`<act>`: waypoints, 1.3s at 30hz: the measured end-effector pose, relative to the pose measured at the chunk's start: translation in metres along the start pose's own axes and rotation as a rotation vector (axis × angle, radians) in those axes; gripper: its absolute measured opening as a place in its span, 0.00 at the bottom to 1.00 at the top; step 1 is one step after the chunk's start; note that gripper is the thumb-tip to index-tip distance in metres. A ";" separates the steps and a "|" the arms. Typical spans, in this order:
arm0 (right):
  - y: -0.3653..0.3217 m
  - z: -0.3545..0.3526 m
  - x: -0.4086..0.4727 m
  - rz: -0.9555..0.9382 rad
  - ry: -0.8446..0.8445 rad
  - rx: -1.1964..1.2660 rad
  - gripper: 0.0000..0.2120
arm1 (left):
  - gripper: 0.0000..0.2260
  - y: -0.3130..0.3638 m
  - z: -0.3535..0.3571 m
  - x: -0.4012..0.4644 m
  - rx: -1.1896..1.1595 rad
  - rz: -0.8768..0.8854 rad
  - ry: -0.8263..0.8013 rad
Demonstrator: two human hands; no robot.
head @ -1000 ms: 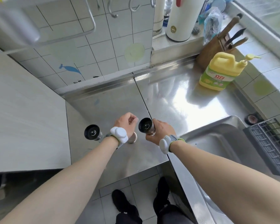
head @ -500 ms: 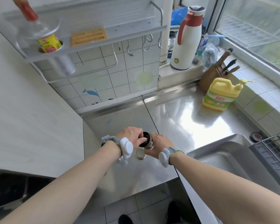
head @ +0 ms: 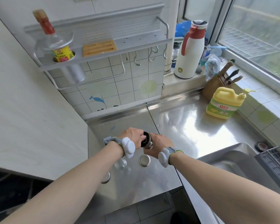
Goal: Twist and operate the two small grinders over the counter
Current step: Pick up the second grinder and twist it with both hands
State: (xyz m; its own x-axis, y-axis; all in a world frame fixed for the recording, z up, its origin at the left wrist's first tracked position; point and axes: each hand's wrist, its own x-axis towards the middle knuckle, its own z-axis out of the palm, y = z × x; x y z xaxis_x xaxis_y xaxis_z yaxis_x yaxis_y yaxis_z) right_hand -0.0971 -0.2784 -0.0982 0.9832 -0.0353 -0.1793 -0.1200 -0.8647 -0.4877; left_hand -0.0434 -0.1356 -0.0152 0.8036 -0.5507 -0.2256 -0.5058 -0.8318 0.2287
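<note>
Both my hands meet on one grinder (head: 146, 140) above the steel desk (head: 191, 126), a little in from its front edge and just left of the seam between its two plates. My left hand (head: 132, 135) is clenched around the grinder's dark top, fingers curled over the rim, while my right hand (head: 158, 145) grips its metal body from the other side; the grinder tilts toward me, lifted clear of the surface. Each wrist carries a white band. On the desk below the hands lie a round lid (head: 145, 160) and, to its left, a clear glass piece (head: 120, 163) partly hidden by my left forearm; a second round lid (head: 106, 177) shows at the forearm's edge nearer the front. I cannot tell where the second grinder is; something grey pokes out behind my left wrist, too hidden to name. At the desk's far right corner stands a yellow soap jug (head: 225, 105), with a knife block (head: 217, 85) just behind it. A white-and-red flask (head: 190, 52) sits on the ledge by the window. A sink (head: 236, 160) opens to the right of my right forearm, a dark rack (head: 275, 164) at its far side. A wall shelf (head: 103, 50) above the tiles holds a bottle (head: 53, 39).
</note>
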 end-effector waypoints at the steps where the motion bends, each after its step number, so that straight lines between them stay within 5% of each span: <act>1: 0.000 0.000 0.001 0.002 0.011 0.005 0.13 | 0.12 0.002 -0.001 0.000 0.007 -0.030 0.001; 7: 0.003 -0.001 0.009 -0.018 0.000 -0.006 0.15 | 0.05 -0.013 0.000 0.005 -0.198 0.096 0.077; 13: 0.003 -0.008 0.013 -0.043 0.003 -0.025 0.13 | 0.09 -0.018 -0.004 0.004 -0.207 0.253 0.097; 39: 0.002 -0.014 0.006 -0.062 0.033 -0.021 0.14 | 0.09 -0.004 -0.017 0.000 -0.068 0.167 0.064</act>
State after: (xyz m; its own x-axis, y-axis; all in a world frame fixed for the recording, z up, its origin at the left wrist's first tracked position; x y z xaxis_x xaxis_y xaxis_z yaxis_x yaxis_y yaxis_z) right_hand -0.0895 -0.2877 -0.0885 0.9926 0.0023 -0.1214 -0.0565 -0.8760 -0.4789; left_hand -0.0357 -0.1309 0.0001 0.7298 -0.6732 -0.1195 -0.6130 -0.7216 0.3216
